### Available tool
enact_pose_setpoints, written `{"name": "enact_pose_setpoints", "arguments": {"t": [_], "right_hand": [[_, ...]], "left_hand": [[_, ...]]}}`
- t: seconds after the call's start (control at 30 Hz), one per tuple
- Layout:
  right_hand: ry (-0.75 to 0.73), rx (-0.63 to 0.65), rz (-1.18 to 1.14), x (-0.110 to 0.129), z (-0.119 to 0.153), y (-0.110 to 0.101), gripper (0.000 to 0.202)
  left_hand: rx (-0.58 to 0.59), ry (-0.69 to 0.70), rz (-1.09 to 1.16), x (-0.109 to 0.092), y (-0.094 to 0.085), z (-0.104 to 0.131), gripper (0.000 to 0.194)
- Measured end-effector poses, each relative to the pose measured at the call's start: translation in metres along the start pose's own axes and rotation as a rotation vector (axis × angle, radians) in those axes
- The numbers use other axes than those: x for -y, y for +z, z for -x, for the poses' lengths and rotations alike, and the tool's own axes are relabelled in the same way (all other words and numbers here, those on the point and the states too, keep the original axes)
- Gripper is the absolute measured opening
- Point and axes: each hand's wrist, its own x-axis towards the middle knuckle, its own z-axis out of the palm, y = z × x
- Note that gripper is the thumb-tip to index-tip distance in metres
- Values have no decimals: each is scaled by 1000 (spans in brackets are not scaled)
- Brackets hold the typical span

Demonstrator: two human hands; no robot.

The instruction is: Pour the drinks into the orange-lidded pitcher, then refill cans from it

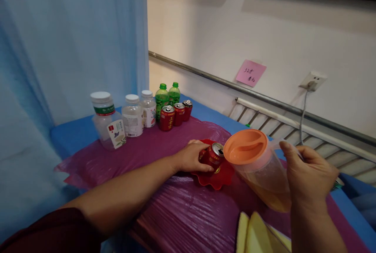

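Observation:
A red can (212, 156) with an opened top stands on a red scalloped mat (216, 182), slightly tilted. My left hand (196, 156) is wrapped round its left side. In my right hand (308, 167) is the handle of a clear plastic pitcher (264, 178) with an orange lid (246, 146). The pitcher leans toward the can, its lid close to the can's top, with yellowish liquid inside. Whether any liquid is flowing between them cannot be made out.
Clear jars with white lids (132, 116), green bottles (162, 98) and three red cans (167, 118) stand at the back left of the purple plastic sheet (188, 214). A yellow cloth (258, 235) lies at the front right. Behind are a radiator (273, 127) and a socket (313, 80).

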Motion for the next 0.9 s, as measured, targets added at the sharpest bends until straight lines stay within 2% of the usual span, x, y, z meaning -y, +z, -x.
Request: {"name": "enact_pose_setpoints", "arguments": {"t": [0.23, 0.6, 0.9], "right_hand": [[19, 8, -13, -3, 0, 0, 55], [-13, 20, 9, 12, 5, -5, 51], [0, 18, -5, 7, 5, -4, 51]], "left_hand": [[0, -21, -7, 0, 0, 0, 66], [-2, -15, 10, -4, -1, 1, 64], [-5, -6, 10, -4, 0, 1, 63]]}}
